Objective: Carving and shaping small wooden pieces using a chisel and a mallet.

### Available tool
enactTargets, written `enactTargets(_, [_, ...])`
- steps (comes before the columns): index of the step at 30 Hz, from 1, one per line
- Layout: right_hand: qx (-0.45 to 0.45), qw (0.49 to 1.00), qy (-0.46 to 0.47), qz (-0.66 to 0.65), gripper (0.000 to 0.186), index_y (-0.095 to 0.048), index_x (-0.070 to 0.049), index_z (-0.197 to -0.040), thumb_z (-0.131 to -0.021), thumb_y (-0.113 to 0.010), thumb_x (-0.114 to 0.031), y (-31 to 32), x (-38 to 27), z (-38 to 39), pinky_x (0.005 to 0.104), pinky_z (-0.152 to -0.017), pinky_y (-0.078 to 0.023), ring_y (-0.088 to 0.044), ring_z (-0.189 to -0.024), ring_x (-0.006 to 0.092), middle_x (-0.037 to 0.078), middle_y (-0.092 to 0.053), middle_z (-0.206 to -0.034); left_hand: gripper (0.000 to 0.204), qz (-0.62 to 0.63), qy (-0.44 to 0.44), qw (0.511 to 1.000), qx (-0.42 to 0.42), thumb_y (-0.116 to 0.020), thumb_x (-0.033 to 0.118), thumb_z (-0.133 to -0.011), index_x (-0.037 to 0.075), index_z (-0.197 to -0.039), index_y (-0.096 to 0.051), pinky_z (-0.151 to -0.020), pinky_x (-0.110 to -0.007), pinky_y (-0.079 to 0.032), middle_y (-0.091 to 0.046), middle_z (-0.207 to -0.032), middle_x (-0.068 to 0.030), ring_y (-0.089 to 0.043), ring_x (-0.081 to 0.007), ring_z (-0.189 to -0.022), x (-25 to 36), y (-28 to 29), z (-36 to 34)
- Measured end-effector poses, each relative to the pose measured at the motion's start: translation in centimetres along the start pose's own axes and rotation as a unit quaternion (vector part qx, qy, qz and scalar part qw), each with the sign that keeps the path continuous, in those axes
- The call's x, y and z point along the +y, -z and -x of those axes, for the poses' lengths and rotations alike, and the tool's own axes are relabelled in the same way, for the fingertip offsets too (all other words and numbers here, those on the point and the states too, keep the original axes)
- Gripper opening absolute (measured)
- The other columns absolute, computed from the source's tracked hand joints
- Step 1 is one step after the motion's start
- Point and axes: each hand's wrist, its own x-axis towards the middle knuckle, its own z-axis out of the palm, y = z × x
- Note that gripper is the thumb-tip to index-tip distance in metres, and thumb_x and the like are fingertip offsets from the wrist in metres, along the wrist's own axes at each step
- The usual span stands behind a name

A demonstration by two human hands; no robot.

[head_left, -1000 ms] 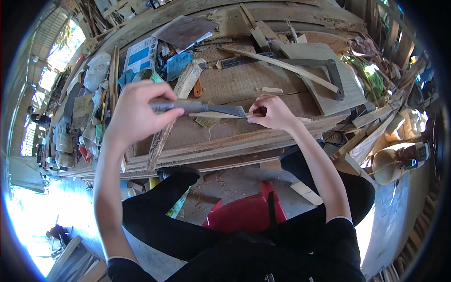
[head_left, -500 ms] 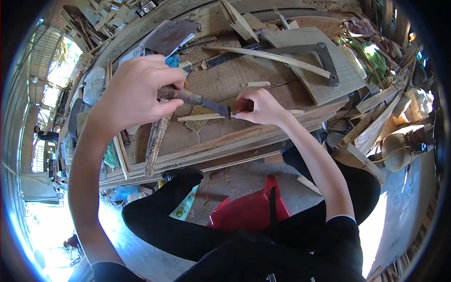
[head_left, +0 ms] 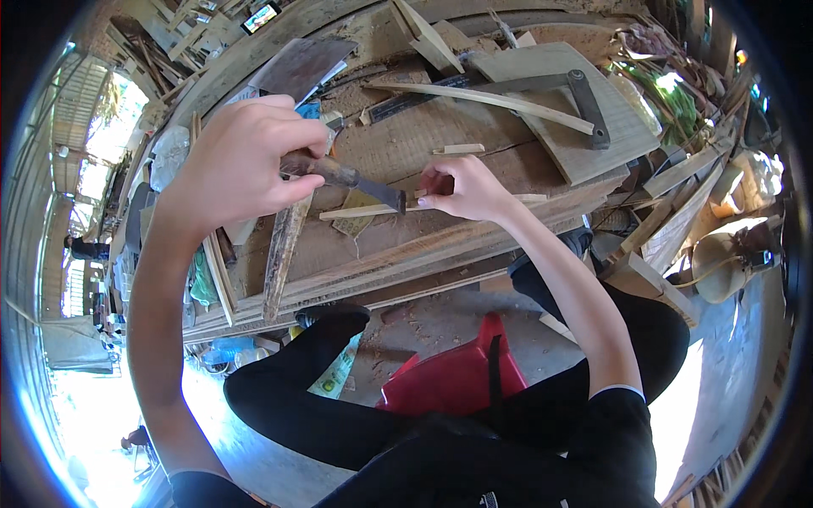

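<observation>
A narrow, flat strip of pale wood (head_left: 362, 210) lies at the centre of the frame, almost level, near the front edge of my wooden workbench (head_left: 381, 127). It is light tan, long and thin, and its middle is hidden by my right hand (head_left: 464, 188); an end shows on either side. The thumb and fingertips of that hand are pinched on the strip. My left hand (head_left: 250, 161), left of centre, is wrapped around the brown handle of a chisel (head_left: 364, 184). The dark metal blade slants down to the right, its broad tip over the strip just beside my right thumb; I cannot tell whether it touches the wood. My hands are apart.

A yellowish sheet (head_left: 353, 200) lies partly under the strip's left portion. Just above my right hand is a short wood scrap (head_left: 458, 149). In the upper right, a metal square (head_left: 586, 110) rests on a broad flat board (head_left: 555, 157), with a longer wooden stick (head_left: 491, 101) crossing it. Below the bench, at lower centre, is a red plastic seat (head_left: 453, 374) between my black-clad legs.
</observation>
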Motion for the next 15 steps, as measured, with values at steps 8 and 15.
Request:
enactTargets(8, [-0.003,1.000,0.005,-0.001,0.022,-0.066,-0.003,-0.088,-0.072,-0.077,-0.014,-0.2,-0.2,0.1,0.0333,-0.068,-0.052,-0.068,-0.069,0.0211,0.009,-0.069,-0.074,0.021,-0.054,-0.020,0.998,-0.022,-0.077,0.017,-0.066,0.007,-0.076,-0.061,-0.062,-0.040,-0.044,-0.056,-0.066,-0.0064,-0.058,-0.0263,-0.073,1.3,0.3,-2.4])
enactTargets(15, [0.166,0.951,0.231,0.120,0.042,-0.057,-0.006,-0.106,-0.071,-0.079,-0.016,0.7,-2.6,-0.5,0.0345,-0.072,-0.049,-0.064,-0.085,0.0196,0.008,-0.064,-0.093,0.016,-0.038,-0.009,0.999,0.000,-0.070,0.016,-0.067,0.007,-0.070,-0.058,-0.061,-0.039,-0.046,-0.056,-0.067,-0.0062,-0.059,-0.0262,-0.067,1.7,-0.7,-3.8])
